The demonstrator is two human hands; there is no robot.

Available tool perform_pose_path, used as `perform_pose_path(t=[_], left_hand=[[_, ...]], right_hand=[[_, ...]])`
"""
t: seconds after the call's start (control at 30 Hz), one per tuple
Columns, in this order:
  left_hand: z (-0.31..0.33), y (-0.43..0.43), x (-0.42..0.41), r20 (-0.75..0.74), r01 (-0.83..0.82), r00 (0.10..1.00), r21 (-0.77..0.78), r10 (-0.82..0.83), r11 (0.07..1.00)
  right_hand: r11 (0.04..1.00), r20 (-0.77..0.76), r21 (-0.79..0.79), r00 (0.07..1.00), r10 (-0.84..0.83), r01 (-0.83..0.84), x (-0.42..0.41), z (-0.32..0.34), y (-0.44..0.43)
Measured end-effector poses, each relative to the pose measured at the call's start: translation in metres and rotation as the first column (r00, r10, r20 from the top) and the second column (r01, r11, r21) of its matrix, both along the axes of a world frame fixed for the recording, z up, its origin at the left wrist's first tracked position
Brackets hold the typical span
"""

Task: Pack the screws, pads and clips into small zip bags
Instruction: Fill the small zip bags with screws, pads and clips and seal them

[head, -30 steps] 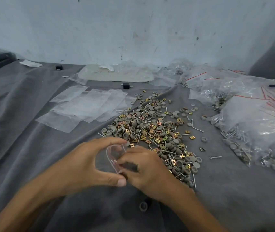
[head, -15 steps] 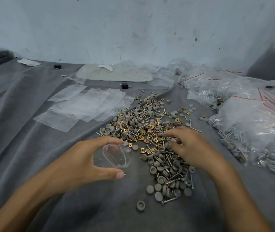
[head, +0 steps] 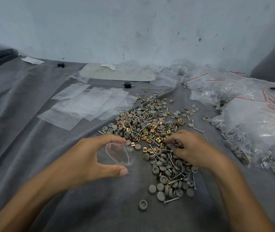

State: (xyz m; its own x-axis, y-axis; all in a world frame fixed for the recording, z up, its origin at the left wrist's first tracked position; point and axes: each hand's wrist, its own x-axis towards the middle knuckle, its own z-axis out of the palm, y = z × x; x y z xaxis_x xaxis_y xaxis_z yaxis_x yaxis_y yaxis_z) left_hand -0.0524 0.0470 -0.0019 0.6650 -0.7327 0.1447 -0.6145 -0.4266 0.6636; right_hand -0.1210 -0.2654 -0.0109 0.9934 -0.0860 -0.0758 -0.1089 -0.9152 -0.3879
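Note:
A heap of grey round pads, gold square clips and silver screws (head: 151, 129) lies on the grey cloth (head: 33, 148) in the middle. My left hand (head: 90, 158) holds a small clear zip bag (head: 118, 154) with a red seal line, its mouth spread open between thumb and fingers, just left of the heap. My right hand (head: 190, 148) rests in the heap with its fingers curled around several grey pads.
Flat empty zip bags (head: 86, 106) lie spread at the back left of the heap. Larger plastic bags with red seals, filled with screws and pads (head: 254, 126), pile up on the right. A white wall (head: 133, 30) closes the back. A loose pad (head: 143, 205) lies near me.
My right hand left the bag's mouth, moved right into the heap and curled its fingers over pads. My left hand kept the bag open and shifted slightly.

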Motion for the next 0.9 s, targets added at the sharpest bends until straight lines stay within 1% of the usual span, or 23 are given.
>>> perform_pose_path(t=[0.1,0.27,0.4,0.6,0.8,0.87,0.9], left_hand=[[-0.001,-0.001,-0.001,0.006,-0.002,1.000,0.002,0.002,1.000],[-0.002,-0.002,-0.001,0.025,-0.009,1.000,0.003,0.009,1.000],[-0.001,-0.002,-0.001,0.035,-0.011,0.999,0.019,0.011,1.000],[-0.001,0.000,0.000,0.031,-0.023,0.999,0.019,0.022,1.000],[0.001,0.000,-0.001,0.041,-0.045,0.998,0.025,0.044,0.999],[0.000,0.000,0.000,0.069,-0.055,0.996,0.031,0.052,0.998],[0.000,-0.001,0.000,0.084,-0.059,0.995,0.033,0.056,0.998]], right_hand=[[1.000,-0.013,0.005,1.000,-0.022,0.022,0.003,0.002,0.001],[0.996,0.079,0.010,0.993,-0.092,0.092,0.002,0.002,0.007],[0.991,0.119,0.013,0.984,-0.133,0.132,0.001,0.004,0.014],[0.991,0.188,0.015,0.973,-0.132,0.132,-0.001,0.003,0.017],[0.978,0.284,0.160,0.943,-0.174,0.133,-0.003,0.005,0.019],[0.955,0.308,0.261,0.926,-0.218,0.139,-0.003,0.006,0.021],[0.931,0.308,0.339,0.919,-0.245,0.134,-0.004,0.007,0.023]])
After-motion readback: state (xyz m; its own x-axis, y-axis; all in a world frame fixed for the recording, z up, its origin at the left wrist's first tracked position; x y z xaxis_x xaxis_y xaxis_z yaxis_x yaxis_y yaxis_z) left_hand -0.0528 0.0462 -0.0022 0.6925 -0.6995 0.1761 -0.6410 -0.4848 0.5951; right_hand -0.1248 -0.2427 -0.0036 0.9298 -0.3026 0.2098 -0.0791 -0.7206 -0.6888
